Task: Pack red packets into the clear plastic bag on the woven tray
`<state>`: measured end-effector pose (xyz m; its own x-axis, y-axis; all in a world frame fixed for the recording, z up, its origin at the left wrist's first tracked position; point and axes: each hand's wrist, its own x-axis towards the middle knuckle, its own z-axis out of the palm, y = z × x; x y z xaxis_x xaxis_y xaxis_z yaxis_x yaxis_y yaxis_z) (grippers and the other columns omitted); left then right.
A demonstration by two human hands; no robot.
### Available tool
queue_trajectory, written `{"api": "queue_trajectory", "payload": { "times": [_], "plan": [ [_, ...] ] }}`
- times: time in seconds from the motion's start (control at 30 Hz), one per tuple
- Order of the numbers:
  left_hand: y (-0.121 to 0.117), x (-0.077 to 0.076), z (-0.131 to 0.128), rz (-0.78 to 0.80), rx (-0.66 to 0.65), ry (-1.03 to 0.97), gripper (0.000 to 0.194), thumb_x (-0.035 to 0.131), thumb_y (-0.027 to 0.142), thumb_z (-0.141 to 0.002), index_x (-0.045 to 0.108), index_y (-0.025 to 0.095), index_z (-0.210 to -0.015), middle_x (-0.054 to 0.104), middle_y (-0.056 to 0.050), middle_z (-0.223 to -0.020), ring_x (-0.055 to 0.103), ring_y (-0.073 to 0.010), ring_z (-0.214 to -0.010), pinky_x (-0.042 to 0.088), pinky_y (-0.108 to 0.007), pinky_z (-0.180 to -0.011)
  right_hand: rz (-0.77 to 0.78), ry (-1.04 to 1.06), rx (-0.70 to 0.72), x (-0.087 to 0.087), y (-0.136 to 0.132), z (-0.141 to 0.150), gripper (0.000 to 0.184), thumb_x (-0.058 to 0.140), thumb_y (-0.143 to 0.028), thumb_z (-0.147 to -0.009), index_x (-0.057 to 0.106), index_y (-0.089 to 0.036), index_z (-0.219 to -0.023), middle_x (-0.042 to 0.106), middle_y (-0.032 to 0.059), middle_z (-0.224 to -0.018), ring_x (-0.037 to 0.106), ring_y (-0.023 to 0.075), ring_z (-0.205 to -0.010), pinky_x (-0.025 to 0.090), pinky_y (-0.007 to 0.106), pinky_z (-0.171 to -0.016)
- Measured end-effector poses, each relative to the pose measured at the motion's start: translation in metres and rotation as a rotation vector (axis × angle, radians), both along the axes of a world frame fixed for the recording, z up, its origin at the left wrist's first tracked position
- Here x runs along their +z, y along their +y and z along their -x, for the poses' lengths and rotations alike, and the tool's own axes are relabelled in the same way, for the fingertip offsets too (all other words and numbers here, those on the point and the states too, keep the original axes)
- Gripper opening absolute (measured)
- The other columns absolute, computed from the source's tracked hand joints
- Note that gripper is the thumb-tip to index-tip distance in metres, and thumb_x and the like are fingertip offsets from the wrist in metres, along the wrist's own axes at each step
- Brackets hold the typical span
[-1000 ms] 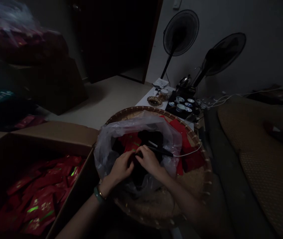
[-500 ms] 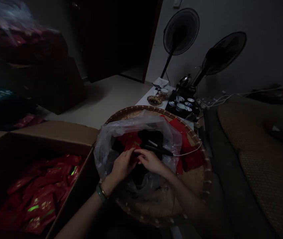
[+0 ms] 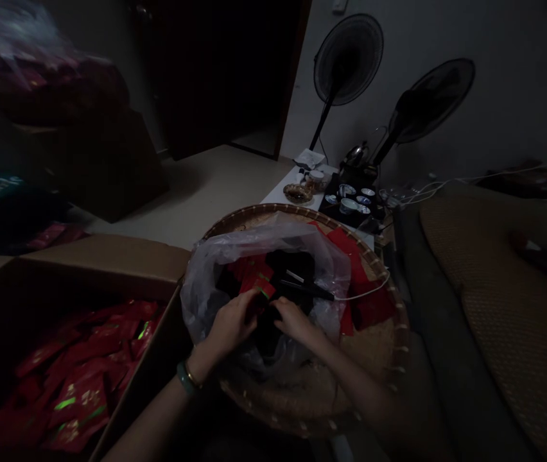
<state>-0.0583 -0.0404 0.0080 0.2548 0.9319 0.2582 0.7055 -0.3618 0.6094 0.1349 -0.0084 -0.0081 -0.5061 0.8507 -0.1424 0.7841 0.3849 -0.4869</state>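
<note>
left hand (image 3: 232,324) pinches a red packet (image 3: 264,284); right hand (image 3: 295,319) curls, hold unclear. carton packets (image 3: 83,391) seem done, this one unfinished.

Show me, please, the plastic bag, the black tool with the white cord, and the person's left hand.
Plastic bag (image 3: 200,285): head view, on its left wall.
Black tool (image 3: 312,289): head view, on its handle.
Left hand (image 3: 229,325): head view, on its back.
</note>
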Motion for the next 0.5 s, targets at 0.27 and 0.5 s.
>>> {"api": "queue_trajectory", "payload": {
  "times": [0.27,0.5],
  "plan": [
    [-0.001,0.005,0.002,-0.007,-0.021,0.015,0.046,0.051,0.010,-0.072,0.043,0.021,-0.117,0.061,-0.006,-0.107,0.060,-0.0181,-0.093,0.050,-0.029,-0.077,0.036,0.251,-0.182,0.010,0.013,-0.005,0.018,0.055,-0.006,-0.065,0.066,-0.015,-0.076,0.065,0.0014,-0.067,0.060,0.0131,-0.059,0.044,0.022,-0.056],
    [-0.001,0.001,0.000,-0.010,-0.016,0.041,0.050,0.051,0.011,-0.072,0.041,0.021,-0.120,0.059,-0.007,-0.112,0.059,-0.0188,-0.096,0.049,-0.031,-0.079,0.185,0.637,-0.334,0.053,0.010,0.005,0.018,0.061,-0.025,-0.066,0.065,-0.015,-0.081,0.065,0.0005,-0.063,0.059,0.0119,-0.049,0.045,0.021,-0.046]
  ]
}}
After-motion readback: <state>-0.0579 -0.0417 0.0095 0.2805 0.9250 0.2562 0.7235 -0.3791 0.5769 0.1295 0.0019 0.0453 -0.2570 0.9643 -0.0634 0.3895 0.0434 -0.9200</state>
